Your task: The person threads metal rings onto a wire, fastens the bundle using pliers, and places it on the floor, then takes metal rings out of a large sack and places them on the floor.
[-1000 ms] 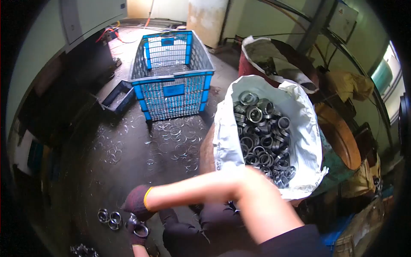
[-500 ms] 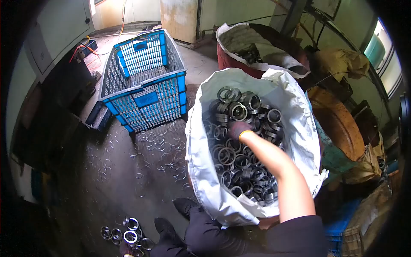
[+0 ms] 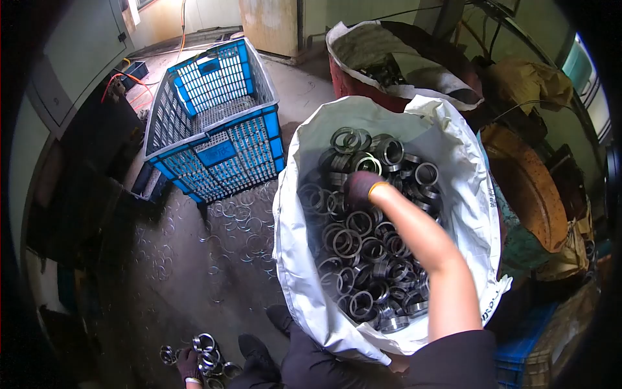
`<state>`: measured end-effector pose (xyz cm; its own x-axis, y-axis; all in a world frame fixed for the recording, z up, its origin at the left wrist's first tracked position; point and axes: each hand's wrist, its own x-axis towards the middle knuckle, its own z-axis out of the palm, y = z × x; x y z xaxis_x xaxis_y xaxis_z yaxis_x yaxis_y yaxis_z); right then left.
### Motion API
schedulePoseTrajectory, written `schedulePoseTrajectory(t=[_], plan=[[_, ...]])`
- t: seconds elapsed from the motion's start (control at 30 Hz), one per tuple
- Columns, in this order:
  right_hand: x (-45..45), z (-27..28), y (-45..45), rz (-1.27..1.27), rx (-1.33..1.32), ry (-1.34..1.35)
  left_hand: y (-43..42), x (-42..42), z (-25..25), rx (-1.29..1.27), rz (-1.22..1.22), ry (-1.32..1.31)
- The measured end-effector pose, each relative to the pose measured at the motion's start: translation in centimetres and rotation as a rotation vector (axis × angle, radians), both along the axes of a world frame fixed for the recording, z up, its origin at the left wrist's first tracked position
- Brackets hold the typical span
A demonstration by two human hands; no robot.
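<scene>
My right hand [image 3: 363,190], in a dark glove with a yellow cuff edge, reaches down into a large white woven sack [image 3: 290,214]. It is closed among many steel rings [image 3: 346,241]; its fingertips are hidden, so whatever they grip cannot be made out. One bright ring [image 3: 368,165] lies right beside its knuckles. Low at the left, my left hand [image 3: 188,364], gloved too, is against a small cluster of shiny metal rings [image 3: 206,343]. Its fingers are dark and small, and their grip is unclear.
A blue and grey plastic crate [image 3: 217,154] stands on the floor left of the sack. Thin metal hoops [image 3: 243,211] litter the floor. Behind is a red drum [image 3: 353,84] with a white liner; a rusty curved panel [image 3: 525,188] stands at the right. My shoes [image 3: 256,353] are beside the sack.
My left hand has risen further into view against the ring cluster. My right hand has stayed at nearly the same spot among the rings, with its back turned more upward. The view has shifted slightly.
</scene>
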<state>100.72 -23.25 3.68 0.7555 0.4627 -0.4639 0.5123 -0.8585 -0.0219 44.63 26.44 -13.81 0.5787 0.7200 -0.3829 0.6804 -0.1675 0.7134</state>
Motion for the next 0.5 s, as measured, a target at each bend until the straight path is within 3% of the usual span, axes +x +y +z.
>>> schedulePoseTrajectory(t=[0.1,0.13,0.2,0.23,0.27,0.3,0.33,0.37,0.4,0.43,0.5], plan=[[-2.0,9.7,0.8,0.112,0.448,0.257,-0.9,1.9,-0.6,-0.031,0.024,-0.095],[-3.5,12.3,1.4,-0.19,0.734,0.618,-0.8,2.2,-1.2,-0.046,0.028,-0.065],[-4.4,15.5,4.3,0.037,0.807,0.748,-1.2,3.1,-0.9,-0.058,0.022,-0.032],[-5.0,16.5,6.3,0.136,0.787,0.712,-2.0,3.9,-0.5,-0.03,0.007,-0.008],[-3.8,14.2,8.9,0.477,0.971,0.66,-2.9,4.8,0.2,-0.001,-0.006,0.016],[-2.7,13.2,12.7,0.898,0.636,0.108,-3.7,5.6,1.4,0.135,-0.135,0.054],[-5.5,16.9,14.6,0.582,0.474,-0.001,-4.4,6.1,2.1,0.143,-0.137,0.058],[-4.4,15.6,17.5,0.858,0.265,-0.44,-5.0,6.4,2.6,0.125,-0.13,0.06],[-3.2,15.0,19.2,0.835,0.34,-0.565,-5.2,6.5,2.8,0.105,-0.123,0.062],[-1.9,14.3,20.5,0.34,0.571,-0.315,-4.5,6.1,2.1,0.088,-0.186,0.104],[-1.7,14.7,18.8,0.041,0.821,-0.28,-3.7,4.7,1.2,0.123,-0.175,0.121]])
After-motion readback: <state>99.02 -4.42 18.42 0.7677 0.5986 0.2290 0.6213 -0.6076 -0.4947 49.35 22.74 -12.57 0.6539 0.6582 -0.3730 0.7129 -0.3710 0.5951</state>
